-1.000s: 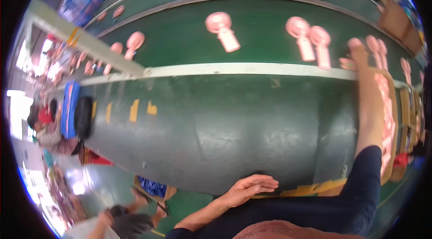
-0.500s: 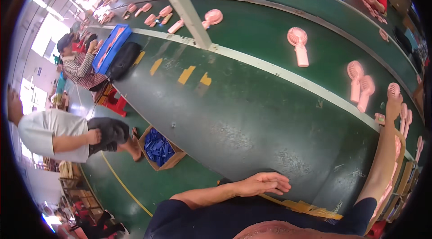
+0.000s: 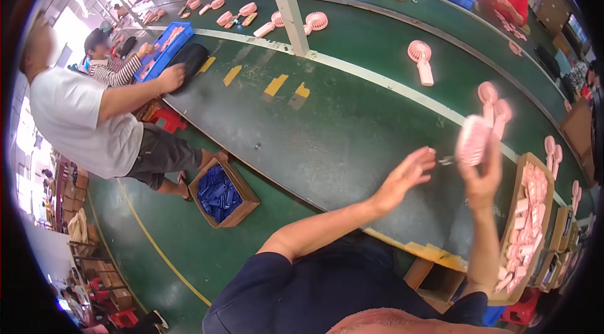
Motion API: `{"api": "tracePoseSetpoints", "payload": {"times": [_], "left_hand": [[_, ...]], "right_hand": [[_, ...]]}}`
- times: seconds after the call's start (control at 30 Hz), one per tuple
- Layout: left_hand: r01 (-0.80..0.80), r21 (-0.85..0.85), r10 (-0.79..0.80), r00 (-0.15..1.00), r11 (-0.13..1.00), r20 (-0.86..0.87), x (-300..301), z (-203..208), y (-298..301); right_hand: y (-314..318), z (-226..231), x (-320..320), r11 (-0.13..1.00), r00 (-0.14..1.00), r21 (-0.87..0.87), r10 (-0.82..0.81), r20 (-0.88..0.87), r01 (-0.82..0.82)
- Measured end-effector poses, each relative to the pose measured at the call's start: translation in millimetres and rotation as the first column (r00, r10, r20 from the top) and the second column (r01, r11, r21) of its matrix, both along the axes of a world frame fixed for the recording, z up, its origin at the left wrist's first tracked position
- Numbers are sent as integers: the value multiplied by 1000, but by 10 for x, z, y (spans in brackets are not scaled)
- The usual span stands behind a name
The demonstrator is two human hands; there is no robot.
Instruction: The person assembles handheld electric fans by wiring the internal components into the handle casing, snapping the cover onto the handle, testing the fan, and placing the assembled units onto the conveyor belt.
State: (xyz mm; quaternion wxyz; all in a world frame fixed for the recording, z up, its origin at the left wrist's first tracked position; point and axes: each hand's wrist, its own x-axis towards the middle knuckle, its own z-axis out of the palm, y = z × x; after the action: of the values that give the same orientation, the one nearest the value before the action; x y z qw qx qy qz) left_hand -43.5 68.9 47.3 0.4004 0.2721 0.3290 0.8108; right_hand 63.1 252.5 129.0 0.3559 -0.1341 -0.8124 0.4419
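Note:
My right hand is closed round a pink handheld fan, raised over the right end of the dark work table. Motion blurs the fan's round, ribbed head a little. To its left, my left hand hovers over the table with fingers stretched out and nothing in them. Just beyond my right hand, two pink fans lie side by side on the green conveyor belt. Another pink fan lies farther back on the belt.
A carton of pink parts stands at my right. On the floor at left sits a carton of blue pieces. A person in a white shirt stands beside the table's left end, near a blue crate. A metal post rises beside the belt.
My right hand has come back from the far right with a fan and lifted it over the table. My left hand has risen forward. The person in white has reached toward the table.

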Motion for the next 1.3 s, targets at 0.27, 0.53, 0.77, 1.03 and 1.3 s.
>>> {"api": "tracePoseSetpoints", "payload": {"times": [0.27,0.53,0.77,1.03,1.3], "left_hand": [[-27,-215,5,995,976,-102,144,77,-374],[-453,-126,150,525,883,-837,119,50,-702],[344,-232,-365,929,910,-57,645,-314,-617],[438,-50,-349,776,897,525,535,-362,-863],[194,-120,-128,899,974,418,285,-282,-921]], "right_hand": [[-944,-476,-52,974,993,225,-50,105,25],[-1122,-202,169,792,973,-593,2,-232,-143],[-1205,-224,298,688,976,-716,-53,-210,-116],[-1183,-148,152,574,962,-803,-95,-257,-158],[-1414,-312,427,522,964,-831,-57,-260,-193]]}}
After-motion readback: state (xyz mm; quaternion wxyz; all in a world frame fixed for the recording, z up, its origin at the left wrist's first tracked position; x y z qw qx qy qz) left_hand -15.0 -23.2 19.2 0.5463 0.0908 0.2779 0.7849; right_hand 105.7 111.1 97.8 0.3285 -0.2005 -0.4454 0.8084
